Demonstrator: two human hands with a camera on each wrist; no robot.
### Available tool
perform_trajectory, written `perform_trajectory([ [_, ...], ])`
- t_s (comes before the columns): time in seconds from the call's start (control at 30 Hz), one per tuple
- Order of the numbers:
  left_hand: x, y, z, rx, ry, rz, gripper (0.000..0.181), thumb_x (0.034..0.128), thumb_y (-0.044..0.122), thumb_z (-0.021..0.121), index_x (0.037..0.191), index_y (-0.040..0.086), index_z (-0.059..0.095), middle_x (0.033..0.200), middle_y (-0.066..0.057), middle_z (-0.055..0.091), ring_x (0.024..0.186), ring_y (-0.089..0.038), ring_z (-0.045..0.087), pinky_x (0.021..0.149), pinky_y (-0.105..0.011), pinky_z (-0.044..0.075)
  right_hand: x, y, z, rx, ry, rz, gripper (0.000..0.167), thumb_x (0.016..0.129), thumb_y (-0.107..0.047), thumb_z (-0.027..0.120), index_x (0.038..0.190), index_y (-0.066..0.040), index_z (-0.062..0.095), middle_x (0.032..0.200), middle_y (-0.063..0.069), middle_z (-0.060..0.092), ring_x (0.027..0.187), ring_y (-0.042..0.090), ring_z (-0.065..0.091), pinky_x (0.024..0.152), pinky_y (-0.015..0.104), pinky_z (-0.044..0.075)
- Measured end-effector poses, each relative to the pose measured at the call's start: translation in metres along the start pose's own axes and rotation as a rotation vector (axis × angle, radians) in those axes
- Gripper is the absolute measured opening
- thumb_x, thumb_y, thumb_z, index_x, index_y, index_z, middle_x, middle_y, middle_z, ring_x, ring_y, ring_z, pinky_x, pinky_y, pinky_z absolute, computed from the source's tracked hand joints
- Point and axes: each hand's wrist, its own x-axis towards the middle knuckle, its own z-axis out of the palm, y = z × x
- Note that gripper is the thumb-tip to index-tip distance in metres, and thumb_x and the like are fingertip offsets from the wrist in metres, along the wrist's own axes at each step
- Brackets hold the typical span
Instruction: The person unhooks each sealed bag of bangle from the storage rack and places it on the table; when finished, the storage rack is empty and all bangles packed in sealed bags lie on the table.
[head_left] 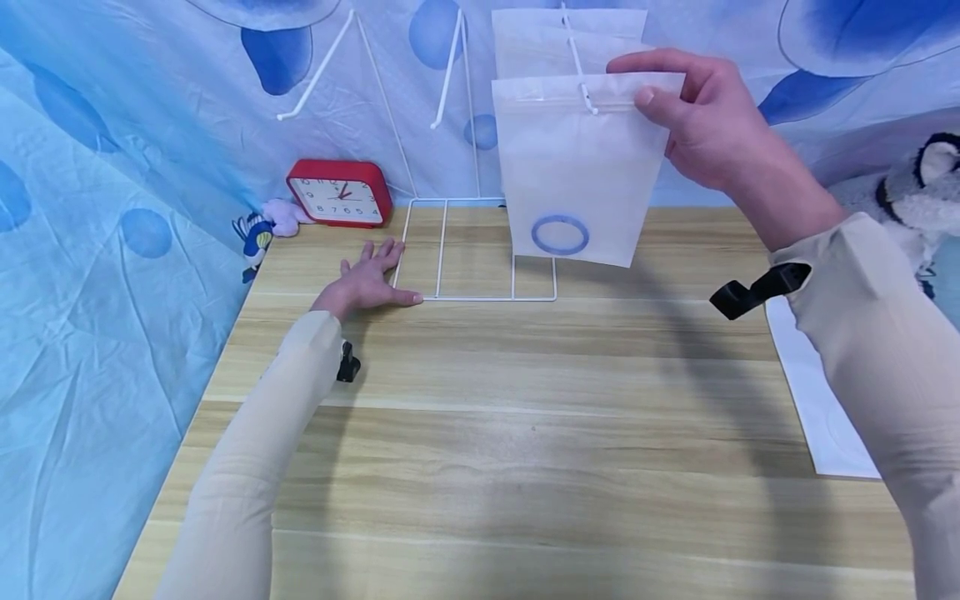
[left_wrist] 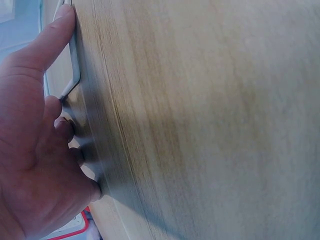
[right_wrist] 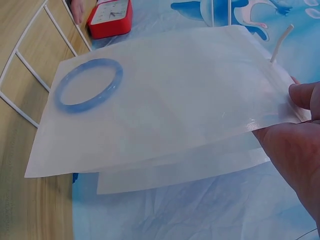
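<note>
My right hand [head_left: 708,125] pinches the upper right edge of a whitish translucent zip bag [head_left: 585,171] between thumb and fingers. The tip of a white wire hook [head_left: 584,90] pokes out through the bag's top. A pale blue ring like a bangle [head_left: 560,251] lies low inside the bag. Behind it, other similar bags [head_left: 525,42] hang on the same hook. My left hand [head_left: 366,280] rests with spread fingers at the left front corner of the white wire rack [head_left: 487,299]; in the left wrist view its thumb [left_wrist: 56,35] touches the wire.
Two more hook arms [head_left: 324,68] of the rack rise on the left. A red clock [head_left: 339,193] stands beside the rack, near small plush toys [head_left: 257,242]. At right are a white sheet [head_left: 817,400] and a grey-and-white plush [head_left: 930,192]. Patterned blue cloth [head_left: 97,292] surrounds the wooden table [head_left: 525,433].
</note>
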Motion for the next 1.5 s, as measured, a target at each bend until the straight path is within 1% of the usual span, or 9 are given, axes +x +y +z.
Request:
perform_trajectory([
  [0.2, 0.001, 0.000, 0.000, 0.004, 0.000, -0.003, 0.113, 0.0838, 0.058, 0.072, 0.162, 0.017, 0.002, 0.167, -0.009, -0.007, 0.149, -0.038, -0.016, 0.110, -0.070, -0.010, -0.005, -0.001, -0.001, 0.004, -0.013, -0.003, 0.034, 0.099, -0.010, 0.060, 0.133, -0.004, 0.064, 0.137, 0.016, 0.052, 0.118, 0.031, 0.054, 0.085, 0.025, 0.055],
  [0.37, 0.002, 0.001, 0.000, -0.001, 0.001, -0.002, 0.113, 0.0833, 0.058, 0.073, 0.162, 0.017, 0.003, 0.167, -0.010, -0.007, 0.149, -0.038, -0.016, 0.110, -0.070, -0.011, -0.012, -0.001, -0.002, 0.029, -0.042, -0.026, 0.036, 0.098, -0.008, 0.063, 0.133, 0.000, 0.062, 0.135, 0.019, 0.053, 0.115, 0.032, 0.055, 0.087, 0.028, 0.055],
  [0.67, 0.004, 0.001, 0.000, 0.002, 0.001, 0.006, 0.112, 0.0847, 0.057, 0.072, 0.162, 0.016, 0.002, 0.167, -0.009, -0.008, 0.149, -0.038, -0.016, 0.109, -0.070, -0.011, -0.030, -0.004, -0.003, 0.000, -0.144, -0.148, 0.037, 0.097, -0.005, 0.062, 0.131, 0.009, 0.059, 0.130, 0.023, 0.055, 0.111, 0.033, 0.056, 0.088, 0.029, 0.055],
  [0.9, 0.004, 0.001, -0.001, -0.001, 0.002, 0.004, 0.112, 0.0840, 0.057, 0.072, 0.162, 0.018, 0.003, 0.167, -0.009, -0.007, 0.149, -0.038, -0.016, 0.110, -0.069, -0.011, -0.039, -0.009, -0.009, 0.021, -0.245, -0.232, 0.031, 0.100, 0.006, 0.053, 0.129, 0.014, 0.058, 0.124, 0.025, 0.060, 0.109, 0.034, 0.059, 0.088, 0.031, 0.055],
  [1.03, 0.002, 0.000, -0.001, -0.001, 0.007, 0.001, 0.112, 0.0840, 0.058, 0.072, 0.162, 0.017, 0.003, 0.167, -0.009, -0.007, 0.149, -0.038, -0.016, 0.110, -0.069, -0.011, -0.044, -0.012, -0.012, -0.005, -0.260, -0.278, 0.029, 0.100, 0.009, 0.051, 0.127, 0.016, 0.058, 0.119, 0.026, 0.064, 0.104, 0.033, 0.064, 0.084, 0.031, 0.057],
  [1.2, -0.001, -0.001, -0.001, -0.002, 0.011, -0.002, 0.112, 0.0843, 0.057, 0.072, 0.162, 0.017, 0.003, 0.167, -0.009, -0.007, 0.149, -0.038, -0.016, 0.110, -0.070, -0.011, -0.049, -0.013, -0.023, 0.035, -0.309, -0.302, 0.029, 0.099, 0.014, 0.047, 0.126, 0.020, 0.055, 0.116, 0.027, 0.065, 0.099, 0.032, 0.067, 0.082, 0.032, 0.057],
  [1.27, -0.002, -0.002, -0.001, -0.004, 0.012, -0.002, 0.112, 0.0844, 0.057, 0.072, 0.162, 0.016, 0.003, 0.167, -0.010, -0.007, 0.149, -0.039, -0.016, 0.110, -0.070, -0.011, -0.052, -0.013, -0.031, 0.038, -0.285, -0.291, 0.029, 0.099, 0.014, 0.047, 0.126, 0.020, 0.055, 0.116, 0.027, 0.066, 0.098, 0.031, 0.067, 0.081, 0.031, 0.057],
  [1.43, -0.005, -0.003, -0.002, -0.006, 0.016, -0.002, 0.111, 0.0846, 0.056, 0.072, 0.162, 0.016, 0.003, 0.167, -0.010, -0.007, 0.149, -0.039, -0.015, 0.110, -0.070, -0.010, -0.065, -0.010, -0.053, 0.027, -0.187, -0.252, 0.029, 0.099, 0.013, 0.049, 0.126, 0.019, 0.057, 0.114, 0.023, 0.068, 0.097, 0.028, 0.067, 0.080, 0.029, 0.057],
  [1.5, -0.005, -0.003, -0.002, -0.009, 0.017, -0.001, 0.112, 0.0848, 0.056, 0.072, 0.162, 0.016, 0.003, 0.167, -0.011, -0.007, 0.149, -0.039, -0.016, 0.109, -0.070, -0.010, -0.070, -0.010, -0.063, 0.015, -0.172, -0.247, 0.029, 0.099, 0.013, 0.048, 0.126, 0.018, 0.057, 0.113, 0.021, 0.068, 0.076, 0.020, 0.066, 0.067, 0.013, 0.053],
])
